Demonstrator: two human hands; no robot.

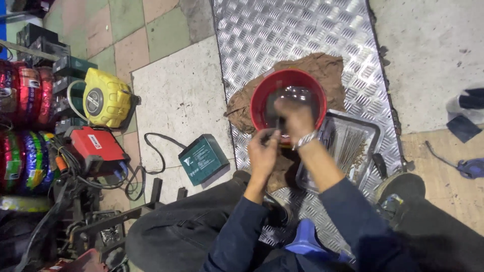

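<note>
Dark-sleeved forearms nearest; left hand (262, 151) pinches a thin dark rod (277, 113), right hand (296, 120) curled on it too, over the red basin (262, 98) on the steel floor plate (262, 35) — seemingly mid-rinse; the next move calls for steady grip.

A repair workshop: checker-plate floor (282, 30), battery (203, 158), hose reel (104, 98), wrapped tyres (22, 95).

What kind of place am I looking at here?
Probably a small repair workshop, perhaps for bikes. Wrapped tyres are stacked along one side, a yellow hose reel and a green battery sit on the floor, and a metal tray holds thin rods.
</note>
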